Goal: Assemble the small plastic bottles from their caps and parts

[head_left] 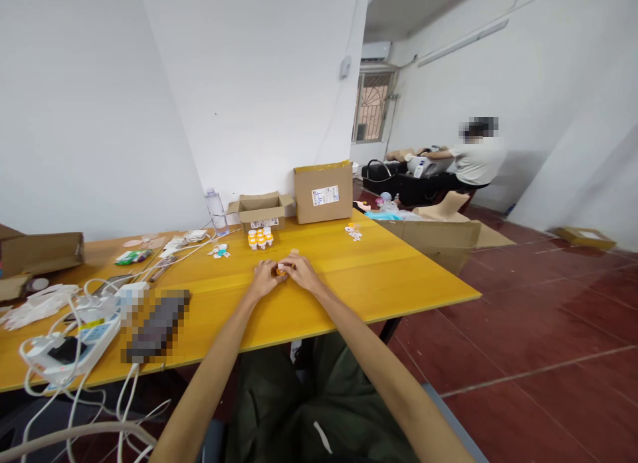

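Together, left hand, right hand, gripping a small orange-and-white piece, clustered containers beyond

We see a long white plastic power strip at left and an upright clear plastic bottle by the plain white wall. Beyond, we notice a seated person in a white shirt.

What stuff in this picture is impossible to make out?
All in the head view:
Much of the orange and white item: covered by the left hand and right hand.
Bottom of the open box: hidden by its front wall.
Print on the tall box: too small.
Far-left carton: cut off by the left edge.
Dark device: pixelated.
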### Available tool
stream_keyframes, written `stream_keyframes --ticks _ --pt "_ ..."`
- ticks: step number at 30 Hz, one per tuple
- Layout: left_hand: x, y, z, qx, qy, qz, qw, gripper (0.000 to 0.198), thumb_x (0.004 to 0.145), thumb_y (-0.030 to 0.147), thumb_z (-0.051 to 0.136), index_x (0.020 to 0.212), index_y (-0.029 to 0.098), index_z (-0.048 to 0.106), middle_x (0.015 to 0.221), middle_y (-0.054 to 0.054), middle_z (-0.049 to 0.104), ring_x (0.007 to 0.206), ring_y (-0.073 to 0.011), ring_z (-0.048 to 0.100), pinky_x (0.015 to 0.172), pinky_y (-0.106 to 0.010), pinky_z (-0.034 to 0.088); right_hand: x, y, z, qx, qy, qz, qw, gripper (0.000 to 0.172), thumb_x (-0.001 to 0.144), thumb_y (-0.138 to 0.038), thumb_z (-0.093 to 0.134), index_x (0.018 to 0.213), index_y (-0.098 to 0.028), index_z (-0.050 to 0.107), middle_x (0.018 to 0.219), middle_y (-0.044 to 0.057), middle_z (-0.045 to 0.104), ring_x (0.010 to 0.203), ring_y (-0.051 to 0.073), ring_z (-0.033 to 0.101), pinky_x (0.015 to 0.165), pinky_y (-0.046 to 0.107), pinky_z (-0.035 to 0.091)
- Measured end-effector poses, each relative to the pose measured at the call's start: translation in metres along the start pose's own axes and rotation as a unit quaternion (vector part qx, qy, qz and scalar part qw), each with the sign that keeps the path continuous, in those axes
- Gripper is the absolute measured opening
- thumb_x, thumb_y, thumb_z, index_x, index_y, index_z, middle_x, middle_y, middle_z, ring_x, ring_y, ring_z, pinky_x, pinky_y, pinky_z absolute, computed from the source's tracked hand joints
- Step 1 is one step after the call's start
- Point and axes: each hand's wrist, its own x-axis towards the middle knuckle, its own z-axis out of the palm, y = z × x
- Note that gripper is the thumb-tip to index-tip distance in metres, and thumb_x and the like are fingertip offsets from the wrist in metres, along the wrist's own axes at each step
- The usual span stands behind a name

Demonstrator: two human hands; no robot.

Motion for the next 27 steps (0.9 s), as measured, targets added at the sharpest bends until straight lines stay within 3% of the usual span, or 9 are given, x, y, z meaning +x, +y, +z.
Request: stream_keyframes --ticks 27 --pt "0.004 -0.008 0.005 -0.023 -0.004 0.005 1.0 0.012 0.075 0.031 0.072 0.082 0.022 0.071 0.081 -0.001 0.062 0.088 -0.0217 0.054 0.082 -0.032 0.042 -0.001 0.001 0.002 -0.019 0.006 -0.006 1.0 0.013 0.09 -0.024 0.063 0.085 -0.024 0.076 0.084 0.004 0.07 0.08 0.018 0.06 0.076 0.029 0.046"
